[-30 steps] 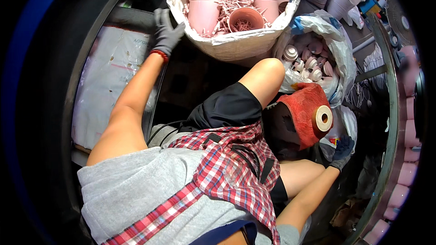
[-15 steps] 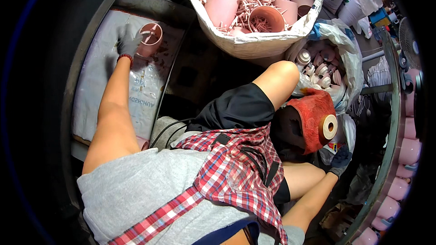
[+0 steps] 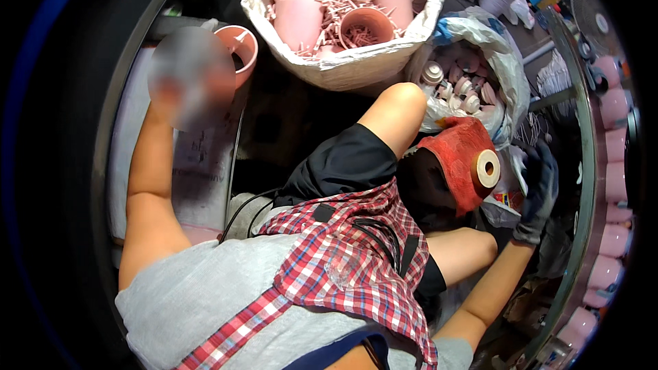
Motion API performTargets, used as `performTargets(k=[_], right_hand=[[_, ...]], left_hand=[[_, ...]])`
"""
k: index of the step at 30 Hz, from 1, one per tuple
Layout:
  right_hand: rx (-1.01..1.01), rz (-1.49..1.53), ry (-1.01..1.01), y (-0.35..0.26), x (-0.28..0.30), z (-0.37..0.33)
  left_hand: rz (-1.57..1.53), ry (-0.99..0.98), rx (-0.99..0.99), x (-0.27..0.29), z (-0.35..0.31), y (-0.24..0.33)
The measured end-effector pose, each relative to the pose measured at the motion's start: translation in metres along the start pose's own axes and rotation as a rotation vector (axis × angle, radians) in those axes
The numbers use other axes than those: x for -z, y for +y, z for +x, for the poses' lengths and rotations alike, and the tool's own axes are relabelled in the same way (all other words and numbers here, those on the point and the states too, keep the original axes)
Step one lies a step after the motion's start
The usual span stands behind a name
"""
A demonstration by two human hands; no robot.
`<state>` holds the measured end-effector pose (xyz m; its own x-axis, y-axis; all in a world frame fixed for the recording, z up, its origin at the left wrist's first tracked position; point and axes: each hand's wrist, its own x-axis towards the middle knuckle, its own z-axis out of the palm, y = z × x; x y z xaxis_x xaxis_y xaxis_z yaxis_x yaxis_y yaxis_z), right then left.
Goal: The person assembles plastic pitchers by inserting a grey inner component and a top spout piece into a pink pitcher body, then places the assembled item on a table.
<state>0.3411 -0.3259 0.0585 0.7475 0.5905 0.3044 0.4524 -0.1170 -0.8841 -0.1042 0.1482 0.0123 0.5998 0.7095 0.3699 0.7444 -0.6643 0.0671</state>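
Observation:
A pink plastic cup (image 3: 245, 51), its open mouth showing a sprue-like piece across it, is tilted above the far end of the plastic-covered bench at my left. My left hand (image 3: 190, 77) is against the cup's left side and appears to grip it; its fingers are blurred. On my right, my dark-gloved right hand (image 3: 539, 188) is raised beside a red cloth (image 3: 456, 164), fingers stretched upward and nothing seen in them. A cream-coloured ring-shaped roll (image 3: 487, 168) sits against that cloth.
A large white sack (image 3: 329, 75) ahead holds pink cups and many small pink sticks. Right of it, a plastic-lined bag (image 3: 510, 106) contains white and pink pieces. A metal-edged rack (image 3: 582, 233) with a row of glossy pink vessels (image 3: 612, 178) curves along the far right.
My left hand and the cup have lifted off the bench and shifted right. My right hand has risen forward, its fingers extending. The whole view has shifted slightly.

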Motion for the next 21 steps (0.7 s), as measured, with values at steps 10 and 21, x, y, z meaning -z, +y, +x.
performTargets(k=[10, 21], right_hand=[[0.727, -0.684, -0.328, -0.155, -0.161, -0.016], [0.588, -0.549, -0.869, -0.126, -0.098, -0.054]], left_hand=[[-0.137, 0.062, -0.689, 0.109, -0.014, 0.207], [-0.645, -0.152, -1.320, 0.121, -0.003, 0.291]])
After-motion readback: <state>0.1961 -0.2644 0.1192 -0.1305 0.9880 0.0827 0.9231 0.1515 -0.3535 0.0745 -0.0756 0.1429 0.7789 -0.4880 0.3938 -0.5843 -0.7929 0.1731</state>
